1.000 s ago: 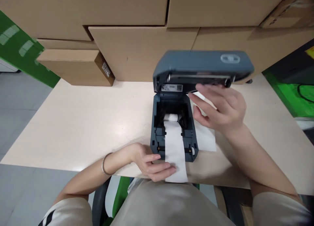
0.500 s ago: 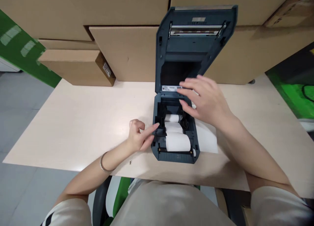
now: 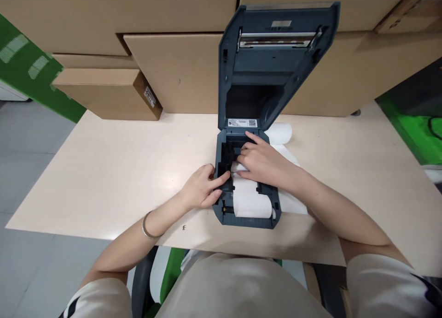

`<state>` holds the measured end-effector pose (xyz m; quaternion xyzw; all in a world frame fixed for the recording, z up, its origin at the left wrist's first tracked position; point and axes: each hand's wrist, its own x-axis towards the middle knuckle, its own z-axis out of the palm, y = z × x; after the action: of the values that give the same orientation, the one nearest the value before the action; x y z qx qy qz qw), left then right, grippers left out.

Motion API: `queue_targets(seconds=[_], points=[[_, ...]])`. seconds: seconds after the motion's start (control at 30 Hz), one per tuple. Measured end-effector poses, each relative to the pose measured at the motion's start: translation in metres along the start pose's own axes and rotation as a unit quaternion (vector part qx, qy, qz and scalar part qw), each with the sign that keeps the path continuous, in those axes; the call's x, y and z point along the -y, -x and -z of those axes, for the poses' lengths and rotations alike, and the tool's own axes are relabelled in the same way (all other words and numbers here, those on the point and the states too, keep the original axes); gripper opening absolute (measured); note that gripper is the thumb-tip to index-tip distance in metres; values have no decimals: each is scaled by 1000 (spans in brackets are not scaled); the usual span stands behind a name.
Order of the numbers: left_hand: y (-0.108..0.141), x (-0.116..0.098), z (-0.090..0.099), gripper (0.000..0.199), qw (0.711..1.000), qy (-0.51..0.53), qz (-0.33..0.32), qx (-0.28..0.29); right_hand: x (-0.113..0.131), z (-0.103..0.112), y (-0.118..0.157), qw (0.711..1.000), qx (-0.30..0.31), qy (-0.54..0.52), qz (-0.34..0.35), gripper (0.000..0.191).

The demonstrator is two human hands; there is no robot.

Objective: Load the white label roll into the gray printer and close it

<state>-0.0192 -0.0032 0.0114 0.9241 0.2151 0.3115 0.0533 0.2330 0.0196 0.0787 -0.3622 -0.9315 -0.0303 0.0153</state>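
Note:
A dark blue-grey label printer (image 3: 221, 212) stands on the table with its lid (image 3: 255, 69) raised. Inside lies a small roll of white label paper (image 3: 238, 167), its strip (image 3: 252, 205) running forward over the front roller. My right hand (image 3: 264, 159) reaches into the bay from the right, thumb and fingers closed around the roll, one finger stretched out toward the hinge. Part of the roll is covered by this hand. At the printer's left wall is my left hand (image 3: 202, 186), index finger extended onto the black holder inside and thumb near the rim; it holds nothing.
Behind the printer's right side, a white paper roll (image 3: 279, 133) lies on the table (image 3: 138, 170), with a loose white sheet (image 3: 292, 203) beside the printer. Large cardboard boxes (image 3: 179, 73) line the back, and a smaller box (image 3: 103, 94) stands at the left.
My right hand has come down and left into the bay onto the paper roll. My left index finger has moved slightly further in. The paper strip at the front has shifted slightly.

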Motion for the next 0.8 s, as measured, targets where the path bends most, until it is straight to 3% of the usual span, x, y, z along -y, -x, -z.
queue_targets(seconds=[0.1,0.23,0.3,0.37,0.43,0.5,0.57,0.67,0.8], points=[[0,2,-3,56,1000,13,-11,-5,-5,8,8,1000,-19,-6,-2,17],[-2,4,-3,52,1000,14,-14,-3,-15,43,52,977,-168,-127,8,13],[-3,4,-2,49,1000,18,-12,-7,-26,61,87,966,-226,-118,-28,22],[-5,4,-1,47,1000,26,-12,-11,-46,65,123,964,-227,-38,-135,25],[-5,4,0,45,999,34,-8,-12,-75,52,155,946,-205,-5,-253,38],[-5,5,0,43,999,43,3,-7,-107,25,180,945,-164,20,-281,43],[-5,5,1,42,999,48,12,-2,-133,-8,196,961,-106,40,-251,44],[-5,5,1,43,999,51,15,3,-152,-49,204,962,-99,46,-249,50],[-6,5,0,46,999,49,10,-6,-153,-67,205,967,-101,35,-232,46]])
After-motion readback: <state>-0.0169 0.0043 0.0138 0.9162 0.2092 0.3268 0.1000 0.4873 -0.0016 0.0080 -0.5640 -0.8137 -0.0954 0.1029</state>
